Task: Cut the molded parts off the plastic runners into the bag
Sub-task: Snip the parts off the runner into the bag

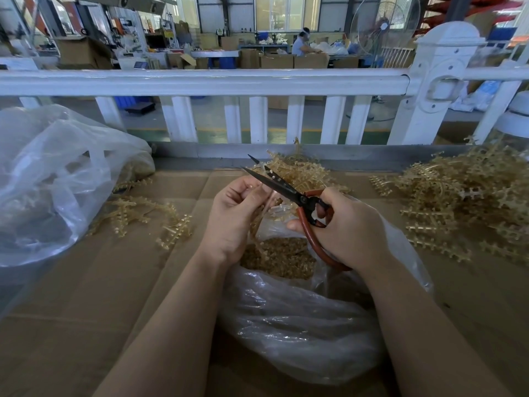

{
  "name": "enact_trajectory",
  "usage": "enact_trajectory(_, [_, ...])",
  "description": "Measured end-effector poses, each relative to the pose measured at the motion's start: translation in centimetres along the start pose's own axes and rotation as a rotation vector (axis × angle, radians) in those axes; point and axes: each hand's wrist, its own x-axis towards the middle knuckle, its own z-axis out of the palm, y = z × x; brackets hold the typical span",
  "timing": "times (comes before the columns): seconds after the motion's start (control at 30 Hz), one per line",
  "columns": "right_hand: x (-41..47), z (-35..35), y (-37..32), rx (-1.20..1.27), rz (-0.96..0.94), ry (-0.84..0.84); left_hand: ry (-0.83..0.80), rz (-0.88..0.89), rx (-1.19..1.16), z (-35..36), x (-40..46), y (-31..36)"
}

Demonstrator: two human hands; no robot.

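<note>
Right under the camera sits the crinkly clear plastic bag [300,319], mouth open at about 12 o'clock from its belly, and you can see a decent layer of small amber cut-off parts [279,257] already sitting in it. So there's definitely progress, but it's nowhere near finished, I'd say.

Left hand [236,217] is pinching a translucent amber plastic runner strip [264,209] and holding it right over the bag opening. Right hand [347,229] is wrapped around the red-handled black-bladed scissors [289,190], blades parted, tips pointing to about 10 o'clock, with the runner near the blades. I can't tell if the blade is touching it.

What's left: a big tangled heap of amber runners [463,202] at 2 o'clock, a smaller heap [297,170] at 12 behind the hands, and a loose scatter of runners [148,216] at 9 o'clock on the brown cardboard surface [100,282]. I can't tell whether that scatter is stripped or still loaded.
</note>
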Motion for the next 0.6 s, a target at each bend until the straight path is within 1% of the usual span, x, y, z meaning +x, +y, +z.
enact_trajectory(0.17, [-0.02,-0.14,-0.04,-0.053,0.008,-0.025,0.090,0.065,0.081,-0.07,0.04,-0.24])
enact_trajectory(0.3, [0.04,-0.18,0.08,-0.057,0.023,-0.043,0.062,0.103,0.152,0.03,-0.13,-0.38])
enact_trajectory(0.43, [0.04,-0.23,0.06,-0.050,0.012,-0.035,0.030,0.104,0.119,-0.20,-0.09,-0.54])
enact_trajectory(0.6, [-0.04,-0.35,-0.10,-0.049,0.007,-0.032,0.061,0.080,0.063,-0.70,0.26,-0.58])
